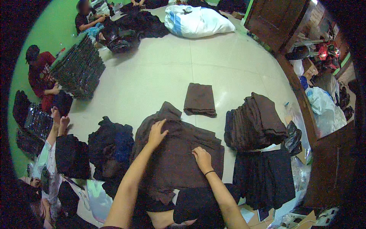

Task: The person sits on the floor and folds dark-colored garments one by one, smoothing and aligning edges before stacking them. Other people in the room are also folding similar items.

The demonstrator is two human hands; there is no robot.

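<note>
A dark brown garment [171, 160] is spread over the floor and up against my lap, with loose folds along its upper part. My left hand [157, 134] lies on its upper middle, fingers stretched out and apart. Lower on the right, my right hand [202, 159] has curled fingers pinching a fold of the same cloth; a dark band circles that wrist. Just beyond the garment sits a folded brown piece [200, 98]. To the right stands a stack of folded brown garments [259, 122].
Black folded cloth [263, 179] lies below the brown stack. Dark garment piles [108, 147] are at my left. Farther off are a tall stack of packed garments [80, 66], a white sack [198, 23] and a black heap [141, 24]. Other people sit along the green wall.
</note>
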